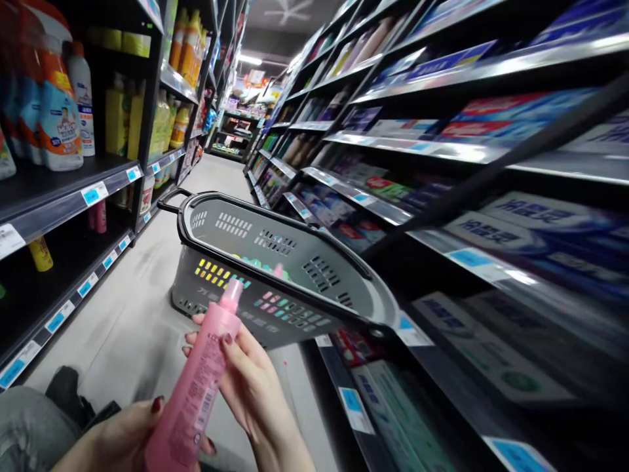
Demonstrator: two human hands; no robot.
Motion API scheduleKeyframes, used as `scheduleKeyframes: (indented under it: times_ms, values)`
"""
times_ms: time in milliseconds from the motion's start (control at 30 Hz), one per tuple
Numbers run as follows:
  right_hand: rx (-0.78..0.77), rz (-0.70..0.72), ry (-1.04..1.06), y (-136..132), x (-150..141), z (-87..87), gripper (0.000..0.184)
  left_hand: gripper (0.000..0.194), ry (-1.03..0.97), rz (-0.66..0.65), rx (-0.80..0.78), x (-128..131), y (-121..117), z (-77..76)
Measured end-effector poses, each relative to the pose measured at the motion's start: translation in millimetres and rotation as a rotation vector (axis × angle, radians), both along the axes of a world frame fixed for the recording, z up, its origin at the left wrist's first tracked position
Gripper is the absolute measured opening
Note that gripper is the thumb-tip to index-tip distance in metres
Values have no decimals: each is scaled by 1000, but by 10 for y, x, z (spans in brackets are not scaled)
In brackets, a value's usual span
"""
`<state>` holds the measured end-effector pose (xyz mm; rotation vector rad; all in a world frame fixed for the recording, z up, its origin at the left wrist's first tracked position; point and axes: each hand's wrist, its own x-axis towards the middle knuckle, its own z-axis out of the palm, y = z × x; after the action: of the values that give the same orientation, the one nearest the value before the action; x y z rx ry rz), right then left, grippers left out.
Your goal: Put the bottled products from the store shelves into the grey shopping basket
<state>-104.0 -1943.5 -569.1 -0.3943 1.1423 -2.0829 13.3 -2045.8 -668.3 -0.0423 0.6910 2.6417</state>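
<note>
A pink plastic bottle (196, 380) with a pale pink cap lies tilted between my two hands, its printed label and barcode facing me. Around its lower end wraps my left hand (118, 432), the fingers partly hidden behind it. My right hand (260, 380) grips the upper part, thumb on the front near the shoulder and fingertips showing on the far side. Just beyond the bottle's cap stands a grey shopping basket (255, 321) with a black rim; a few colourful items show inside and through its slots.
Shelves of toothpaste boxes (511, 118) rise close on the right. On the left, a shelf (73, 196) carries spray bottles (59, 111) and yellow bottles. Grey floor (211, 177) runs down the aisle. My bent knee (29, 426) and a black shoe (69, 393) are at lower left.
</note>
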Motion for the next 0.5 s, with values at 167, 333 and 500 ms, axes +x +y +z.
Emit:
scheduleKeyframes:
  times_ms: [167, 333, 500]
  values:
    - [-43, 75, -23, -15, -13, 32, 25, 74, -38, 12, -5, 37, 36, -79]
    - [-136, 113, -44, -28, -8, -14, 28, 76, 36, 1, -38, 44, 12, -84]
    - [-236, 226, -82, -76, -18, -108, 49, 85, 103, 113, -292, 44, -27, -88]
